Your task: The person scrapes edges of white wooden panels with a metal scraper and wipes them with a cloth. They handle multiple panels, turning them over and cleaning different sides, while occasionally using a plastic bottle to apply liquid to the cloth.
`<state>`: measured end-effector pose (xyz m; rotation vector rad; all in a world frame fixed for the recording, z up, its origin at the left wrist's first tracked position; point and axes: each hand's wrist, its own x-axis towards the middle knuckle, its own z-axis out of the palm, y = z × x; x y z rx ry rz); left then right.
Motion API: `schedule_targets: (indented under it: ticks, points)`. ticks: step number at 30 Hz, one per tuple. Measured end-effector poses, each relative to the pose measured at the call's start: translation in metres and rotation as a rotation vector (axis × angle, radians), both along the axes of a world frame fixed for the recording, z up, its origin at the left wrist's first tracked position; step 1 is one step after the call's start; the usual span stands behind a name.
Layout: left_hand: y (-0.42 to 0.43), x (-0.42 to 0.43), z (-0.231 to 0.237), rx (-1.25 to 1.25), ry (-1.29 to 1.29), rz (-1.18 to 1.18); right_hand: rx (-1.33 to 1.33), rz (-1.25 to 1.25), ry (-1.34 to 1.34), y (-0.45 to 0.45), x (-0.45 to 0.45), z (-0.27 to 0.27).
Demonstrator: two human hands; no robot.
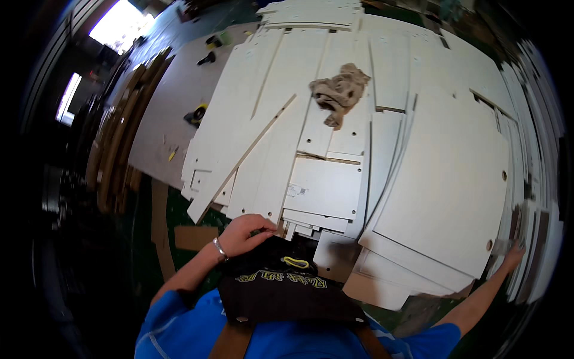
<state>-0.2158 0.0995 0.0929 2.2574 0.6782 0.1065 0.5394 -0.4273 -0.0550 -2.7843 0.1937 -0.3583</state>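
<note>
My left hand (249, 233), with a silver bracelet on the wrist, is at the near end of a long white panel (264, 179). Its fingers are bent and the thumb points right; whether they pinch the panel's corner is unclear. Far out to the right, my right hand (515, 258) reaches to white boards (540, 251) stacked by the table's side. A pale, blurred piece (502, 247) shows beside its fingers, and its grip is too small to make out. Between my arms lie a small panel with a printed label (323, 186) and a large white panel (448, 179).
A crumpled brown cloth (343, 92) lies on the panels. A thin strip (251, 155) crosses them at a slant. To the left are a tape measure (197, 115), a yellow cutter (173, 154) and stacked brown boards (130, 130). Yellow-handled scissors (296, 262) sit at my apron (287, 298).
</note>
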Motion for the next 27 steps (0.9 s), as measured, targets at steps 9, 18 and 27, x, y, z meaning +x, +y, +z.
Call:
schedule_targets:
  ticks: [9,18,27]
  points:
    - [-0.006,0.022,-0.018,-0.032,-0.164,-0.079,0.257,0.287,-0.546,0.113,-0.133,0.162]
    - [0.015,0.055,0.014,0.078,-0.516,-0.229,0.952,1.127,0.061,0.336,-0.421,0.273]
    - [0.064,-0.081,0.002,-0.593,-0.520,0.011,1.224,1.210,0.855,0.535,-0.660,0.229]
